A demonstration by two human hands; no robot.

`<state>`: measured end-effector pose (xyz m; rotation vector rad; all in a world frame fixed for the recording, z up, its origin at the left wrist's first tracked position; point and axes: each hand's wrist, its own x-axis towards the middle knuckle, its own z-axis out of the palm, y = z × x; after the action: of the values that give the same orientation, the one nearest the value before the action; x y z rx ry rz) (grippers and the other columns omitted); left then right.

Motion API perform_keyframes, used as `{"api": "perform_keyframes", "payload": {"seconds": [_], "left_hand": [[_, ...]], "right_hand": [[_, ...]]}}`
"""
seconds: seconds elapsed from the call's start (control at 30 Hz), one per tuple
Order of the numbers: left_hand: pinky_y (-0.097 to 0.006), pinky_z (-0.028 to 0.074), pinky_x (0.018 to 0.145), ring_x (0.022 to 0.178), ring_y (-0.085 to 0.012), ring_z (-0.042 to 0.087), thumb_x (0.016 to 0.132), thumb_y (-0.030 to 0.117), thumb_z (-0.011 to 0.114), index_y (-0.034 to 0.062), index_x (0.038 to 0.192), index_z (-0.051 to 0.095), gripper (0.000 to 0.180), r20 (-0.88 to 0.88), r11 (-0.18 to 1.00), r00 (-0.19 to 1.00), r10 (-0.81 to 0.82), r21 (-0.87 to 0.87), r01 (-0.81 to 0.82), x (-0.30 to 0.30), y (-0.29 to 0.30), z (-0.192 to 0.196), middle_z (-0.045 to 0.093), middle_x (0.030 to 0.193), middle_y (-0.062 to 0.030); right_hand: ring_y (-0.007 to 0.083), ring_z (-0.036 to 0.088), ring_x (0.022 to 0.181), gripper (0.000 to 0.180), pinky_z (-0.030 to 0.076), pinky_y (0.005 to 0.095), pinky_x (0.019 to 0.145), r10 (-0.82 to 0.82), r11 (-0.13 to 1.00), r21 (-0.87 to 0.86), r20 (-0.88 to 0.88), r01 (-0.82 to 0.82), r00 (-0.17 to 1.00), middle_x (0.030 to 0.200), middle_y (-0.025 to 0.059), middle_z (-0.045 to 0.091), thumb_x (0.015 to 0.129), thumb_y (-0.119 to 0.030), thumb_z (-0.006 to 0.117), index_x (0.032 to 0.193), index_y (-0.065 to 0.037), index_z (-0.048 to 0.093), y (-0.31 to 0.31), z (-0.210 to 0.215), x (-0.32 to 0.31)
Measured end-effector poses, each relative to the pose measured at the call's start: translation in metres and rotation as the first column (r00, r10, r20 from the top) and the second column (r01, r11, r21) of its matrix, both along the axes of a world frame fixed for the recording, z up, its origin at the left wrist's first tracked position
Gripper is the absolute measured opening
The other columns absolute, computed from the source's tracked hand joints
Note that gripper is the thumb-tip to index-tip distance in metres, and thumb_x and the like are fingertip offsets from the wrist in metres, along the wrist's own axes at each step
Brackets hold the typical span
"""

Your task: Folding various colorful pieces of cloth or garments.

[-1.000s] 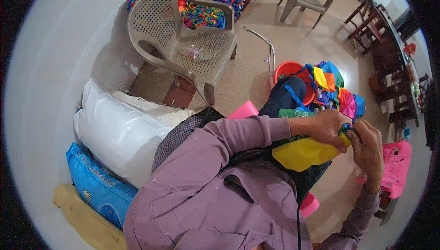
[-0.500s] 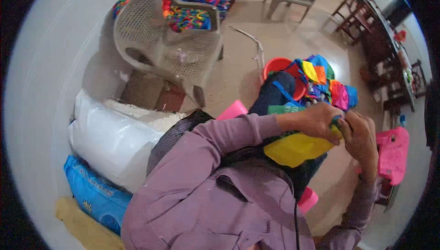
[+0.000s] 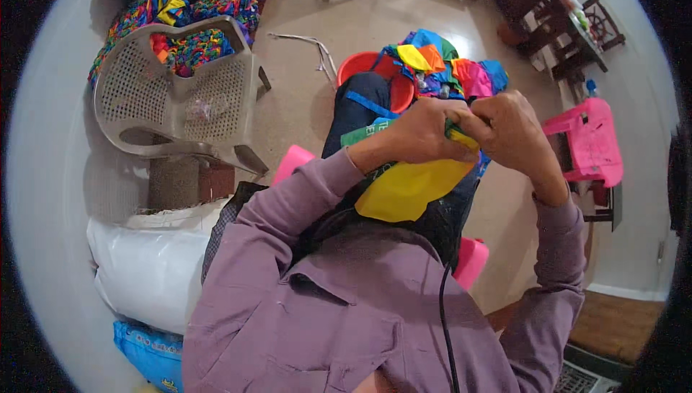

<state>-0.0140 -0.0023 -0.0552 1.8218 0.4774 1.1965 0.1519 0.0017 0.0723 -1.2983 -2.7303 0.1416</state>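
Note:
My left hand (image 3: pixel 422 133) and my right hand (image 3: pixel 512 133) meet in front of my chest, both closed on a yellow piece of cloth (image 3: pixel 407 187) that hangs down over my dark lap. The fingers pinch its top edge, where a bit of green shows. Just beyond my hands a red tub (image 3: pixel 371 68) holds a heap of bright cloth pieces (image 3: pixel 450 61) in yellow, orange, pink, blue and green. I wear a mauve shirt, and a black cable runs down my front.
A beige plastic chair (image 3: pixel 173 97) stands at the left with multicoloured woven mats (image 3: pixel 187 3) behind it. A pink plastic stool (image 3: pixel 591 144) is at the right, a white sack (image 3: pixel 144 263) and a blue bag (image 3: pixel 148 353) at lower left, dark wooden furniture (image 3: pixel 555 18) at the far right.
The view has tilted so the chair and tub sit lower and nearer. My hands stay together on the yellow cloth, now bunched closer at its top edge.

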Motion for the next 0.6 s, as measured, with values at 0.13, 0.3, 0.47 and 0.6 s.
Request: {"api": "perform_keyframes", "payload": {"seconds": [0.13, 0.3, 0.47, 0.6], "left_hand": [[-0.034, 0.052, 0.092, 0.103, -0.0183, 0.068, 0.080, 0.019, 0.089, 0.0033, 0.108, 0.074, 0.036, 0.009, 1.000, 1.000, -0.011, 0.003, 0.011, 0.001, 0.002, 0.000, 0.071, 0.107, -0.0066], [-0.033, 0.051, 0.093, 0.104, -0.0159, 0.066, 0.080, 0.017, 0.088, 0.0023, 0.106, 0.073, 0.033, -0.080, 0.995, 0.993, 0.082, 0.068, -0.077, -0.004, 0.002, 0.003, 0.071, 0.109, -0.0056], [-0.035, 0.052, 0.083, 0.090, -0.0219, 0.068, 0.077, 0.031, 0.091, 0.0047, 0.112, 0.071, 0.048, 0.088, 0.995, 0.994, 0.071, 0.059, -0.076, 0.001, 0.008, -0.006, 0.072, 0.102, -0.0112], [-0.035, 0.052, 0.082, 0.090, -0.0194, 0.067, 0.076, 0.034, 0.092, 0.0024, 0.111, 0.067, 0.052, 0.002, 0.991, 0.999, 0.035, -0.132, -0.035, -0.007, -0.001, 0.006, 0.071, 0.100, -0.0112]], "right_hand": [[0.0438, 0.053, 0.057, 0.046, 0.040, 0.0460, 0.051, 0.024, 1.000, 0.017, -0.026, -0.024, 0.999, 0.062, 0.0253, 0.049, 0.090, -0.037, 0.069, 0.066, 0.001, 0.058, 0.005, -0.005, 0.005], [0.0395, 0.054, 0.054, 0.037, 0.040, 0.0438, 0.051, 0.054, 0.994, 0.099, -0.062, -0.047, 0.997, 0.062, 0.0233, 0.050, 0.088, -0.029, 0.072, 0.071, 0.000, 0.058, 0.004, -0.010, 0.002], [0.0300, 0.052, 0.054, 0.025, 0.041, 0.0409, 0.052, 0.153, 0.988, 0.071, -0.253, -0.139, 0.955, 0.064, 0.0176, 0.052, 0.085, -0.016, 0.076, 0.081, 0.000, 0.057, 0.004, -0.014, 0.001], [0.0273, 0.050, 0.057, 0.022, 0.042, 0.0399, 0.055, 0.235, 0.969, -0.012, -0.277, -0.248, 0.932, 0.068, 0.0159, 0.052, 0.085, -0.008, 0.075, 0.087, 0.000, 0.055, 0.003, -0.003, 0.011]]}}
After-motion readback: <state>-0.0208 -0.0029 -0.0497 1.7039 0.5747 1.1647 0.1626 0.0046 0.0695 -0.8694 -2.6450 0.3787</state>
